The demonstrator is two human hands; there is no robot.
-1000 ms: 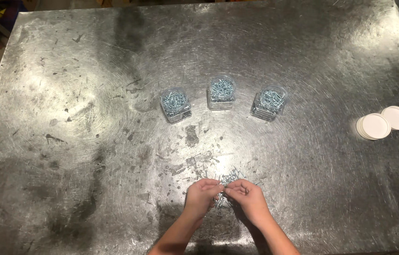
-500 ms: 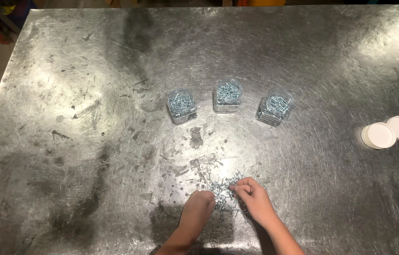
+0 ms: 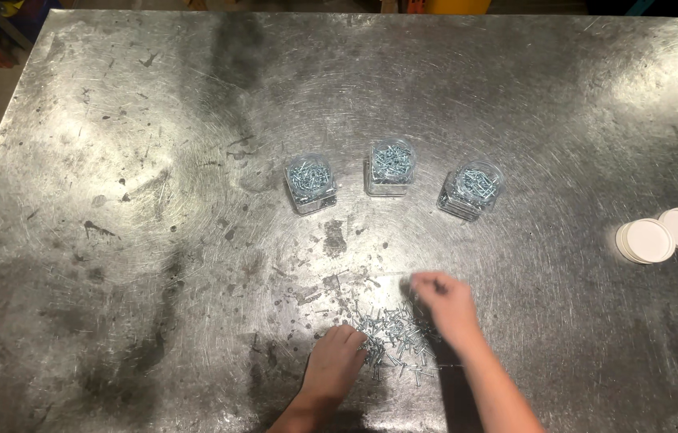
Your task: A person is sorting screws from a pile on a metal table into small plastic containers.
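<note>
The left hand [image 3: 339, 361] rests with fingers curled on the edge of a loose pile of small screws [image 3: 393, 337] while the right hand [image 3: 447, 305], fingers pinched together, hovers blurred above it on the scratched metal bench [image 3: 154, 240], near three screw-filled jars [image 3: 391, 167].

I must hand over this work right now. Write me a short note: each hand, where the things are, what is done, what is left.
Left hand: resting at the left edge of the loose screw pile, fingers curled; grip unclear.
Right hand: raised at the pile's upper right, fingers pinched; what it holds cannot be seen.
Three clear jars stand open in a row beyond the pile, each holding screws.
White lids lie far right, off the jars.
Left: the loose pile on the metal table; jars uncapped.
</note>
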